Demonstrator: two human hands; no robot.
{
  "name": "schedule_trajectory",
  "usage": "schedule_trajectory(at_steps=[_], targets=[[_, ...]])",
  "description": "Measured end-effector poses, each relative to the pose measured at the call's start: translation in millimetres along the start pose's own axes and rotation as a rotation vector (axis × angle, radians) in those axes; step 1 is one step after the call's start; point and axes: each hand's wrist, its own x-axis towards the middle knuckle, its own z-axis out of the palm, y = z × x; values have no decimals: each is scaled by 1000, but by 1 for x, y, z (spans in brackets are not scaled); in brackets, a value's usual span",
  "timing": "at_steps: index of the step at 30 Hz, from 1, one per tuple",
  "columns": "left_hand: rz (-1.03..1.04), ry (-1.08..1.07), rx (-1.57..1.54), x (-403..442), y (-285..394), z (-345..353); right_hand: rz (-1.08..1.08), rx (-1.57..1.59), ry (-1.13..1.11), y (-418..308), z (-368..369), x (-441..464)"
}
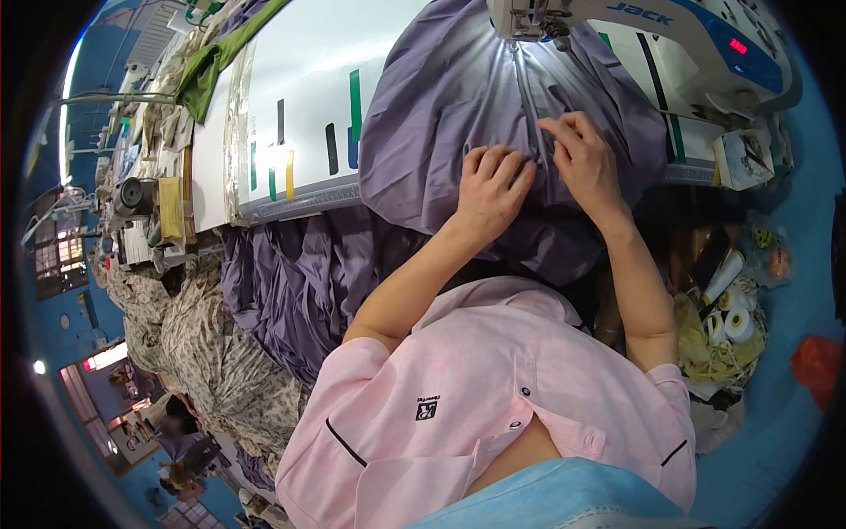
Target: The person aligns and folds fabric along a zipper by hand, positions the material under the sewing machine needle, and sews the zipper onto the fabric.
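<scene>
Head view: the cloth lies beneath the machine, left hand and right hand bent upon it near the seam, whether grasping cannot be told; light, even tension should probably keep it flat.

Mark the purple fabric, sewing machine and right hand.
Purple fabric point(467, 115): head view, its spread-out part.
Sewing machine point(679, 40): head view, the white arm.
Right hand point(585, 165): head view, back of the hand.
</scene>
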Motion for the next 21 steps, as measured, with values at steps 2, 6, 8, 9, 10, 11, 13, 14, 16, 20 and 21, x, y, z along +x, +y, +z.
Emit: schedule_trajectory(at_steps=[2,6,8,9,10,11,13,14,16,20,21], targets=[[12,40,-101,0,-4,-7,-115,34,19,1,-2,-1],[-64,198,-178,14,-12,-34,-191,160,115,-5,-4,9],[-109,283,-151,28,-16,-51,-213,255,174,-12,-3,17],[-153,305,-131,32,-19,-58,-214,291,170,-16,-3,21],[-198,327,-111,34,-21,-62,-214,327,165,-21,-3,24],[-267,363,-131,32,-26,-60,-214,364,158,-26,-3,28],[-250,440,-136,38,-32,-62,-233,371,178,-35,-1,37],[-242,477,-140,40,-34,-64,-240,373,187,-39,0,41],[-282,461,-163,40,-36,-66,-276,369,214,-47,4,52],[-313,465,-229,42,-39,-69,-309,404,226,-53,7,64],[-310,462,-240,42,-40,-69,-324,420,205,-54,7,67]])
